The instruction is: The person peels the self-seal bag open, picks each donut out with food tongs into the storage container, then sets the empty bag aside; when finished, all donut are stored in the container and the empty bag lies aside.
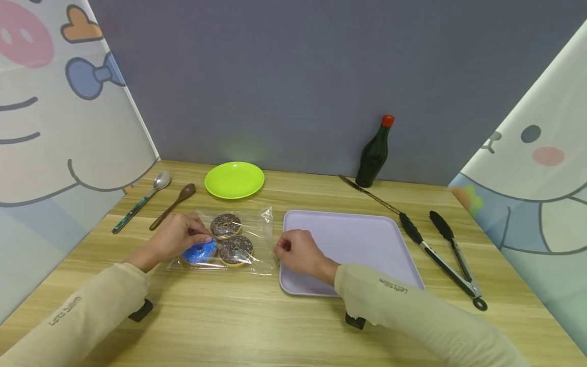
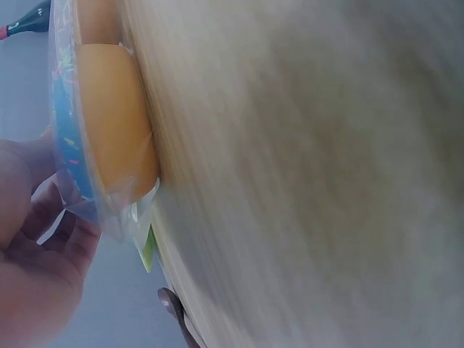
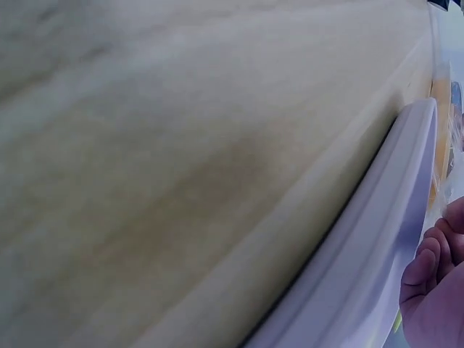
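A clear plastic bag (image 1: pixel 261 239) holding three toy donuts lies left of the pale purple tray (image 1: pixel 353 239). Inside are a blue sprinkled donut (image 1: pixel 200 252) and two dark brown ones, the far brown donut (image 1: pixel 225 225) and the near brown donut (image 1: pixel 236 250). My left hand (image 1: pixel 176 237) pinches the bag at its left part, thumb and fingers over the blue donut; the left wrist view shows its tan side (image 2: pixel 116 119) through the film. At the opposite edge, my right hand (image 1: pixel 300 251) pinches the film with curled fingers (image 3: pixel 428 254), above the tray's left rim.
Behind the bag sits a lime green plate (image 1: pixel 235 180). A metal spoon (image 1: pixel 142 202) and a wooden spoon (image 1: pixel 173 205) lie at the left. A dark bottle (image 1: pixel 373 155) stands at the back. Right of the tray are a brown long-handled utensil (image 1: pixel 373 195) and black-tipped tongs (image 1: pixel 451 267).
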A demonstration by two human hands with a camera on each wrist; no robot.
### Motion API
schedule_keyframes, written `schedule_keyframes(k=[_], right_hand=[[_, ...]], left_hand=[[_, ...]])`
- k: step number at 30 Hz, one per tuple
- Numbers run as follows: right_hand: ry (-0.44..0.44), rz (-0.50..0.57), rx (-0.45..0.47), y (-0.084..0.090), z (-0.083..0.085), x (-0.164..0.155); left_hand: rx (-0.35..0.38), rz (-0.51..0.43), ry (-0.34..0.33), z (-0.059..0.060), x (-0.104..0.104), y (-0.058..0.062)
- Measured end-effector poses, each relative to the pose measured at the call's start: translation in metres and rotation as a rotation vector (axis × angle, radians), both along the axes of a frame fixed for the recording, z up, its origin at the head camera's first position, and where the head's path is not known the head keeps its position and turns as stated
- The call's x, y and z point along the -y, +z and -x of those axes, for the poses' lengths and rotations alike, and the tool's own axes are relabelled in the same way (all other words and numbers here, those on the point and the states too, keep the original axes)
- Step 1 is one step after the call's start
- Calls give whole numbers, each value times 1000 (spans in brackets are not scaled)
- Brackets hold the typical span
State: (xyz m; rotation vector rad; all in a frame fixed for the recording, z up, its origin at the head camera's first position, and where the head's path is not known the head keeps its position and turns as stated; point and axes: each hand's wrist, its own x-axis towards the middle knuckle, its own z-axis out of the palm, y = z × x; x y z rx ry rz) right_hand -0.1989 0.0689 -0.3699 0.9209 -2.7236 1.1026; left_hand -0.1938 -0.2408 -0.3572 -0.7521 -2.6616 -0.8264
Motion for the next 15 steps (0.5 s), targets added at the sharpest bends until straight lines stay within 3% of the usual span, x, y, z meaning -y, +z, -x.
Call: schedule_keyframes(k=[7, 15], right_hand=[[-25, 61, -6, -3, 0, -7], [-45, 57, 21, -5, 1, -13]], left_hand=[[0, -4, -5, 0, 1, 0], [-8, -10, -18, 1, 1, -1]])
